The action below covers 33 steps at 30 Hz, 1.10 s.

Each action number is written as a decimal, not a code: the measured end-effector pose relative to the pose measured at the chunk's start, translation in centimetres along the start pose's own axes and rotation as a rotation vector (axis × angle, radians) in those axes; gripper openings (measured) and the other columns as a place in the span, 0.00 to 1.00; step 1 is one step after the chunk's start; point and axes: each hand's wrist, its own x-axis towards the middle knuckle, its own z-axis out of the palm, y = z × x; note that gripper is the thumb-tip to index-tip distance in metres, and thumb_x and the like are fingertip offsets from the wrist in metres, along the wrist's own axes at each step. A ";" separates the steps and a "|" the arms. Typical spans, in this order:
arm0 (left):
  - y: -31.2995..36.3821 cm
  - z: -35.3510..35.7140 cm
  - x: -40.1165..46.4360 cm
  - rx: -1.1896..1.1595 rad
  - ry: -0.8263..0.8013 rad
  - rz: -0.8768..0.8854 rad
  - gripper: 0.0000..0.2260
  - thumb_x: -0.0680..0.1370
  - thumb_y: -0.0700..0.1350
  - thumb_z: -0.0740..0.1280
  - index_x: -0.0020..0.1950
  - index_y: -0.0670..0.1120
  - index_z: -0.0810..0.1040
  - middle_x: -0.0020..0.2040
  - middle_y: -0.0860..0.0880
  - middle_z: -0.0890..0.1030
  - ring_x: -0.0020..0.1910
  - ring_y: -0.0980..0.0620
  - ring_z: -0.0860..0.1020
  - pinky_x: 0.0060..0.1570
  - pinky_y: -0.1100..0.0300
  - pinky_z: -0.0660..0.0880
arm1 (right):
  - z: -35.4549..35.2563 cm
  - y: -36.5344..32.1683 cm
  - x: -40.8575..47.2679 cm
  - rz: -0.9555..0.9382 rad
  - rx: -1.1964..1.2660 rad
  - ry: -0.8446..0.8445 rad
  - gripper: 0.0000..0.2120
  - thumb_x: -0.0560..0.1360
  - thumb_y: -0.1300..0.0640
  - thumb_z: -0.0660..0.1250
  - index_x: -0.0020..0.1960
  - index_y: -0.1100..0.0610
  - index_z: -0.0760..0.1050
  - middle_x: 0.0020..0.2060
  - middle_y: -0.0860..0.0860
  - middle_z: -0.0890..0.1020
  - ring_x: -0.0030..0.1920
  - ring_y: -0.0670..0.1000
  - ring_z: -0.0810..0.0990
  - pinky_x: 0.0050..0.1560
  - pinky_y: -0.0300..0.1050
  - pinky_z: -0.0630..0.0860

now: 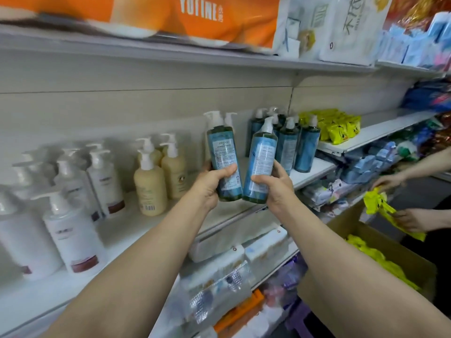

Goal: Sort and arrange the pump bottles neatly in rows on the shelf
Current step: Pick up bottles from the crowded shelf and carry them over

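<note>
Together, our left hand [210, 185] and right hand [277, 189] each gripped a blue pump bottle [223, 154], label-forward, just left of the blue row [290, 142], ready for shelving.

We note an orange tissue pack [195, 18] on the top shelf, yellow packets [339, 125] on the right shelf, and a cardboard box [366, 272] below holding more yellow packets.

A: Where can we pass on the shelf [314, 167]?

B: Through the bare stretch between the cream bottles [156, 176] and the blue bottles [290, 140].

A: Elsewhere?

B: The white bottles [73, 203] crowd our left; the upper shelf [170, 51] caps the space above.
</note>
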 end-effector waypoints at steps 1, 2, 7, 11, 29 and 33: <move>-0.3 0.2 0.7 0.010 0.003 -0.001 0.26 0.71 0.35 0.75 0.68 0.41 0.75 0.57 0.42 0.84 0.52 0.44 0.84 0.44 0.52 0.82 | -0.3 0.1 0.7 -0.003 -0.012 0.008 0.37 0.67 0.75 0.73 0.72 0.54 0.72 0.58 0.53 0.83 0.58 0.56 0.83 0.56 0.55 0.82; -0.6 0.3 1.4 0.020 0.008 0.002 0.26 0.70 0.35 0.75 0.68 0.41 0.76 0.57 0.42 0.84 0.53 0.44 0.84 0.46 0.51 0.82 | -0.5 0.1 1.4 -0.004 -0.026 0.015 0.38 0.66 0.75 0.74 0.72 0.54 0.71 0.59 0.54 0.83 0.58 0.56 0.83 0.56 0.55 0.82; -2.1 1.4 3.7 0.073 0.049 0.041 0.28 0.68 0.32 0.76 0.67 0.45 0.76 0.57 0.45 0.84 0.56 0.44 0.83 0.54 0.48 0.80 | -2.0 0.2 4.4 0.014 -0.084 0.010 0.37 0.64 0.74 0.75 0.70 0.54 0.73 0.57 0.56 0.84 0.57 0.58 0.83 0.55 0.57 0.82; -3.3 2.3 5.4 0.109 0.109 0.058 0.30 0.66 0.32 0.78 0.66 0.46 0.76 0.57 0.46 0.84 0.56 0.45 0.82 0.58 0.46 0.78 | -2.9 0.3 6.2 0.019 -0.135 -0.014 0.45 0.57 0.66 0.78 0.72 0.52 0.71 0.59 0.54 0.83 0.57 0.56 0.83 0.56 0.57 0.82; -4.9 8.5 12.9 0.341 0.362 0.143 0.30 0.67 0.31 0.77 0.66 0.45 0.75 0.61 0.45 0.82 0.59 0.44 0.79 0.54 0.49 0.77 | -8.3 0.2 13.8 -0.034 -0.216 -0.049 0.36 0.66 0.75 0.75 0.65 0.49 0.68 0.55 0.44 0.79 0.56 0.47 0.79 0.52 0.42 0.79; -5.1 9.2 14.3 0.445 0.381 0.161 0.26 0.67 0.34 0.78 0.63 0.45 0.76 0.59 0.46 0.82 0.57 0.45 0.80 0.54 0.52 0.77 | -9.1 0.4 14.8 -0.042 -0.227 -0.078 0.37 0.67 0.75 0.75 0.66 0.49 0.68 0.53 0.41 0.78 0.52 0.39 0.79 0.43 0.33 0.79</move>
